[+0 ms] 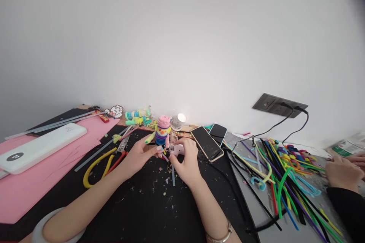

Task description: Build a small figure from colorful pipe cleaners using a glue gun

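Observation:
A small doll (162, 132) made of fuzzy pipe cleaners stands upright between my hands, with a pink top, a yellow, orange and purple middle and a blue lower body. My left hand (144, 153) pinches its lower left side between thumb and fingers. Around its black lower end, at the right, my right hand (186, 161) closes with thumb and forefinger. A pale pink and clear tool, seemingly a glue gun (177, 149), sits right behind my right fingers, partly hidden. Below them lies a translucent glue stick (173, 176).
Yellow-handled scissors (91, 171) and red-handled pliers (123, 153) lie left. Two phones (207, 143) and a white paper cup (178, 121) are behind. Many pipe cleaners (285, 186) spread rightward, near another person's hand (343, 172). A white device (45, 146) rests on pink sheets (71, 155).

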